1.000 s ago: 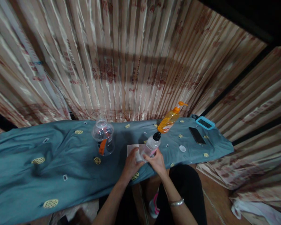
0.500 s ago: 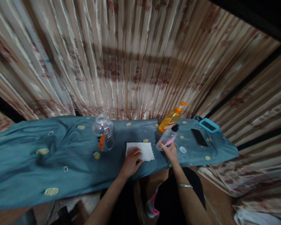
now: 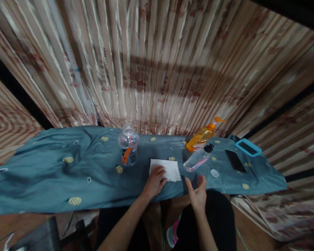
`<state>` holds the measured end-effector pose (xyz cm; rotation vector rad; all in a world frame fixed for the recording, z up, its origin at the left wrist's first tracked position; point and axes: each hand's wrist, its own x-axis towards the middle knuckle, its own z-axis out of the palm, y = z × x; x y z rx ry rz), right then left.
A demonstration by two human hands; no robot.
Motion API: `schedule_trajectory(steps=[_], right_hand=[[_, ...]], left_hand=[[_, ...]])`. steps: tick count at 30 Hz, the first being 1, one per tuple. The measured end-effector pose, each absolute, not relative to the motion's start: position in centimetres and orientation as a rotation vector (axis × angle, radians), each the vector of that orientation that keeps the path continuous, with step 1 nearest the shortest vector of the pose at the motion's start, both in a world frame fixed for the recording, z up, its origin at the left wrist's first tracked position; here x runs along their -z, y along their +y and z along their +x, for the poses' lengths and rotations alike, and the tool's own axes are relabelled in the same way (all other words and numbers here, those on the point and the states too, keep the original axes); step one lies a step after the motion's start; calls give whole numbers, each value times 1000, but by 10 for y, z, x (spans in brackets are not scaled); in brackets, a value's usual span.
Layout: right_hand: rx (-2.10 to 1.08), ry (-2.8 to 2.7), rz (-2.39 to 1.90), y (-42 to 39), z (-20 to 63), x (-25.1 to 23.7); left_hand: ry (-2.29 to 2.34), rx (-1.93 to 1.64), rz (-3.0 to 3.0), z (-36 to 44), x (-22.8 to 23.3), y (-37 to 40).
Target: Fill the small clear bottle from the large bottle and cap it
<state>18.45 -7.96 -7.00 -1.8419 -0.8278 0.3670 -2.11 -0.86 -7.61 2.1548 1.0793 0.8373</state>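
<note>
while our left hand pins it, these are the lines we read from the scene:
napkin (image 3: 165, 169): white, flat on the blue cloth (image 3: 54, 174) near the front edge, just left of the bottle; we judge it is pinned so it will not slide.
napkin axis: long side runs left to right along the table; scalloped edges, no clear pointing end.
left hand (image 3: 155, 180): fingers together, pressed flat on the napkin's near left corner.
right hand (image 3: 197, 193): open, fingers loosely spread, holding nothing, just short of the bottle and apart from it.
bottle (image 3: 197, 159): clear, tilted, black cap (image 3: 208, 147) up and to the right, base toward us.
pump bottle (image 3: 202, 136): orange, behind the bottle, nozzle to the right.
jar (image 3: 128, 145): clear, upright, left of the napkin.
phone (image 3: 235, 161): dark, flat, well to the right.
</note>
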Motion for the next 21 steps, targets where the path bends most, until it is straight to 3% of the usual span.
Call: schedule_trajectory(steps=[13,21], right_hand=[[-314,-1027,-1867,-115,164,87],[-176,-1175,-1819,-120,149,97]], left_hand=[[1379,-1270,1706,-103,94,-53],[1646,-1602,1344,-147,59,4]])
